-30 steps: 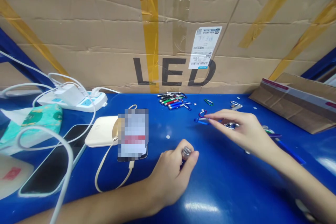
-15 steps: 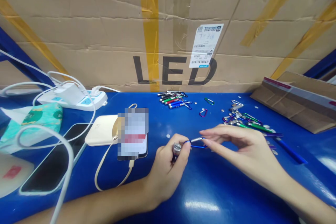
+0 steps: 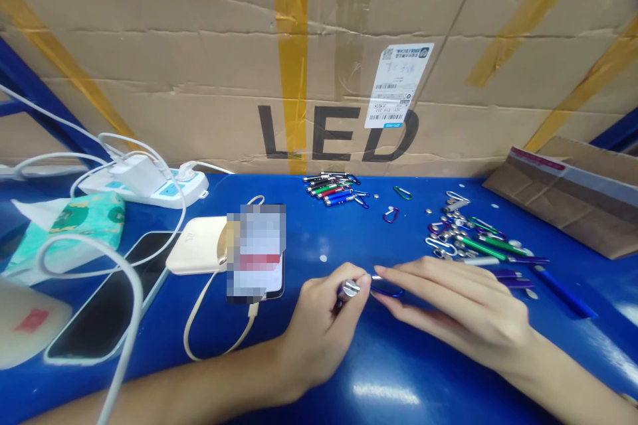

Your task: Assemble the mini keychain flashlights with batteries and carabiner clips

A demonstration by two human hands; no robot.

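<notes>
Well, my left hand point(image 3: 319, 335) is clenched around a slim metal pen light point(image 3: 350, 288), with its silver end sticking out past my thumb and fingers. The pen's long axis slants, the silver end pointing up and to the right, toward my other hand, and the dark body running down and left into my fist. My right hand point(image 3: 458, 305) is pinching a blue carabiner point(image 3: 387, 291) at the fingertips, its long axis lying roughly level, just beside the pen's silver end. Both hands are low over the blue table point(image 3: 423, 372), close together in front of me.

My right hand lies between the carabiner and a messy heap of pens and metal bits point(image 3: 471, 239) farther right, with a loose blue pen point(image 3: 563, 292) beyond it. Ahead, a small neat row of pens point(image 3: 329, 189) lies near a green carabiner point(image 3: 402, 192) and a purple carabiner point(image 3: 391, 214). To my left are a phone point(image 3: 256, 252) under a blurred patch, a cream power bank point(image 3: 197, 246), a black phone point(image 3: 109, 299) and a power strip point(image 3: 144, 189) with white cables point(image 3: 90, 259). A big cardboard box point(image 3: 349, 60) stands along the table's far edge, and a flattened piece of cardboard point(image 3: 563, 206) leans at the right.
</notes>
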